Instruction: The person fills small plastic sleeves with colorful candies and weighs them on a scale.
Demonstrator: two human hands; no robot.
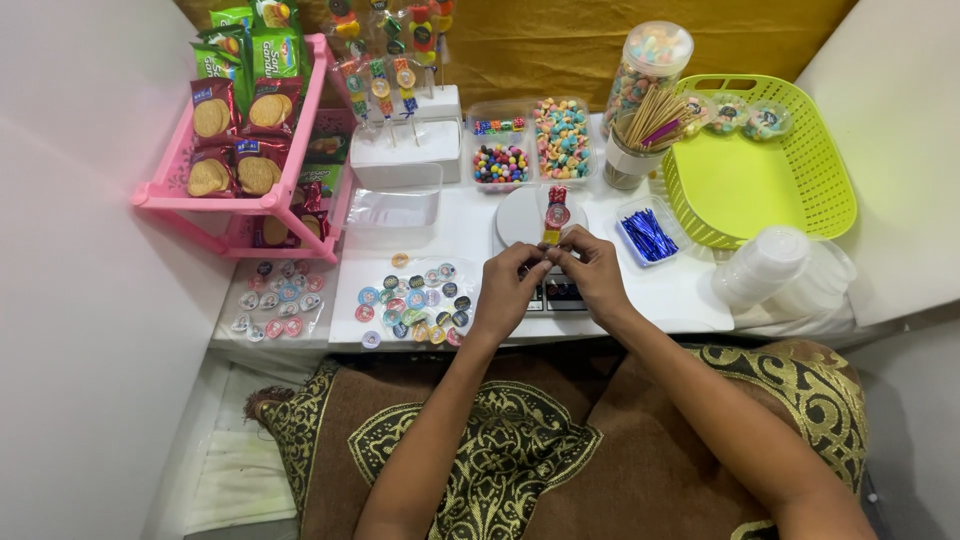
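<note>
Pinching a candy skewer (555,214) at its lower end, both hands meet at the middle of the white tabletop (690,290). The left hand (508,290) and right hand (592,272) are held close, fingertips nearly touching, fingers curled narrow around the bottom of the stick. The skewer stands roughly upright over a round white disc (520,215), with red wrapped sweets and a round sticker-like piece threaded on it. The step in hand is judged to be assembly of the skewer: a piece seems to be pushed on or adjusted at the lower end. What exactly sits between the fingertips cannot be told; it is hidden by the fingers.

The next move is judged to call for a steady grip on the stick and fine fingertip control, so that the stacked pieces are not knocked loose.

Round stickers (415,300) are spread just left of the left hand. Blue twist ties (648,235) lie in a small clear tray near the right hand. Candy tubs (530,140), a cup of wooden sticks (645,125), a lime basket (800,190) and a pink rack (300,120) of biscuit packs are set further back.
</note>
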